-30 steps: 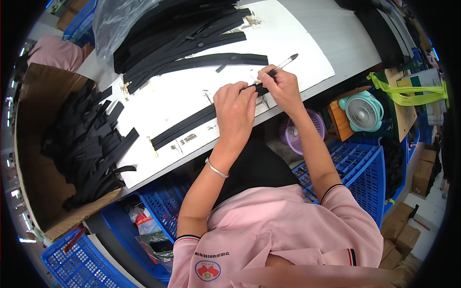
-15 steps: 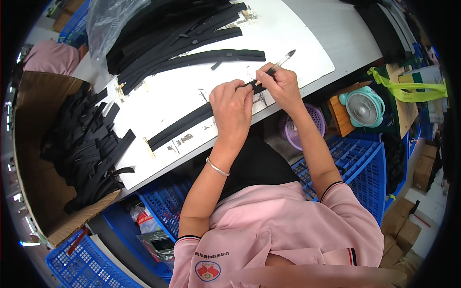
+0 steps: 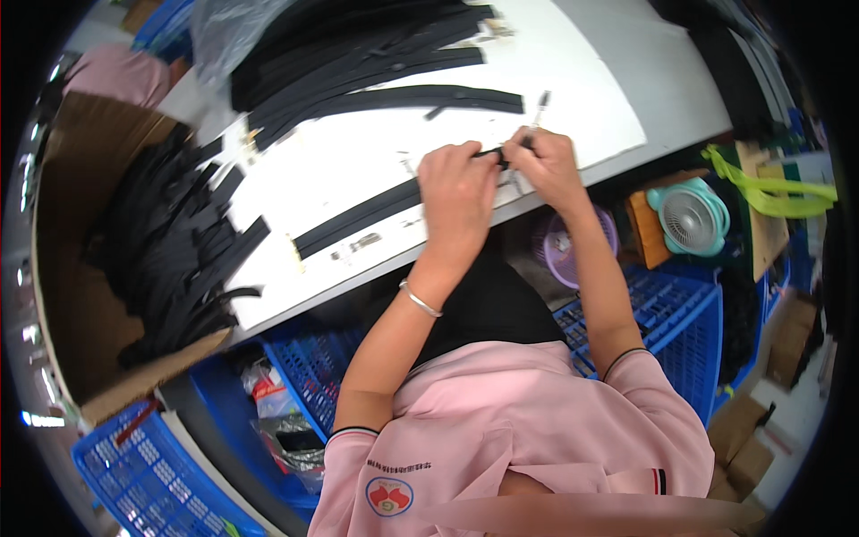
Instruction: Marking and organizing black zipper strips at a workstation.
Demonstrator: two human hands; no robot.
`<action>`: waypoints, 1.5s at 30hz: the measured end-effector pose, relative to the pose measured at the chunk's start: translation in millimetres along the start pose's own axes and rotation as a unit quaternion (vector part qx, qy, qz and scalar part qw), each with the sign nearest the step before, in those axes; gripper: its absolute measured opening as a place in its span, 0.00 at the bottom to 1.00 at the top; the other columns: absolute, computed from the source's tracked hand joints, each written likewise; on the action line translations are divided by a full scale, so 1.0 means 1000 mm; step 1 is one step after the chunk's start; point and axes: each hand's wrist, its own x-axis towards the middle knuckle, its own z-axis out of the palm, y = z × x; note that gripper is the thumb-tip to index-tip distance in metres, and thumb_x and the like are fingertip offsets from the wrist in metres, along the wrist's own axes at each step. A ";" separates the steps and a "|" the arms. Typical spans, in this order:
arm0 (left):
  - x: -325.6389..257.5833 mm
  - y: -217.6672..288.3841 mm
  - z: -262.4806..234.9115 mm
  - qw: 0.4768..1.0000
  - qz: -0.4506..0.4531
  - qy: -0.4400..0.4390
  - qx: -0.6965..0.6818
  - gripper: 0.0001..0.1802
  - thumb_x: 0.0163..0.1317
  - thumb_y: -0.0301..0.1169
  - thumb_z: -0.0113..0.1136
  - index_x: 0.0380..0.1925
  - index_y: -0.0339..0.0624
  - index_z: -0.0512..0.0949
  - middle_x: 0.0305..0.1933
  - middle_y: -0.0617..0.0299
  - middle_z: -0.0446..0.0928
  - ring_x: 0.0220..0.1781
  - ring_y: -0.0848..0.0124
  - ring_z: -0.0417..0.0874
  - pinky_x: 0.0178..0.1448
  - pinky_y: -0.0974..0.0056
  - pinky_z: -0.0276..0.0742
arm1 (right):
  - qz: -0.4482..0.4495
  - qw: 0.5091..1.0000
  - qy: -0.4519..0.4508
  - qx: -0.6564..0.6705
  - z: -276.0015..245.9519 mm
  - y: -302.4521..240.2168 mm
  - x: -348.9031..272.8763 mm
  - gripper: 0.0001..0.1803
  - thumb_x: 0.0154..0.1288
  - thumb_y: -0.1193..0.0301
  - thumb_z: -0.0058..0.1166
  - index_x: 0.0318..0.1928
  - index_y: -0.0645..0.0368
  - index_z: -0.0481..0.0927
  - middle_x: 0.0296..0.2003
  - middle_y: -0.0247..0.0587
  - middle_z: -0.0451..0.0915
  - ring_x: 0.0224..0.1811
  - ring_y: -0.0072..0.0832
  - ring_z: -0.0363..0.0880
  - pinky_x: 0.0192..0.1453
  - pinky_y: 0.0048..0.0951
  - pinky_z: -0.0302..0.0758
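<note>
A long black fabric strip (image 3: 362,217) lies slantwise along the near part of a white board (image 3: 331,170) on the table. My left hand (image 3: 458,199) is closed over the strip's right end, thumb and fingers pressed together on it. Just right of it, my right hand (image 3: 552,170) grips a clear-barrelled pen (image 3: 540,112), its top pointing up and away. The pen's lower tip is hidden by the fingers, close to the strip's end. Farther back, a single curved black strip (image 3: 447,95) lies in front of a thick pile of black strips (image 3: 349,49).
A cardboard box (image 3: 72,148) of short black strips (image 3: 170,259) stands at the left. Below the table edge are a blue crate (image 3: 684,327), a purple basket (image 3: 573,267) and a turquoise fan (image 3: 691,217). A lime-green band (image 3: 769,199) hangs at right. Another person's pink-clad back (image 3: 121,73) shows far left.
The whole view has shifted, so table and hands sit farther right in it. Both hands stay at the strip's right end. The pen now stands a little more upright.
</note>
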 end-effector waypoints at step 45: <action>-0.042 -0.018 -0.063 0.974 -0.046 -0.143 0.172 0.33 0.75 0.41 0.59 0.73 0.33 0.67 0.79 0.45 0.64 0.83 0.50 0.59 0.84 0.41 0.46 | -0.044 0.989 0.134 -0.044 0.016 -0.020 -0.022 0.10 0.67 0.77 0.64 0.48 0.59 0.86 0.41 0.44 0.89 0.39 0.33 0.88 0.47 0.30 0.82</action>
